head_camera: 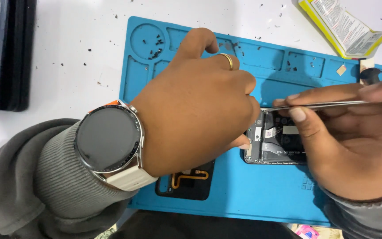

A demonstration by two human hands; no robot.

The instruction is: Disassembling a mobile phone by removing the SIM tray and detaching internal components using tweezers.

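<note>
Fig.: left hand steadied phone on mat, fingers pressing; right hand pinched tweezers, tips at board. Mid-step; next needs fine aim.

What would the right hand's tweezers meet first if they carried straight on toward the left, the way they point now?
Most likely the left hand. The tweezers in the right hand point left, their tip right beside the left hand's knuckles above the opened phone. Whether they already touch, I cannot tell.
</note>
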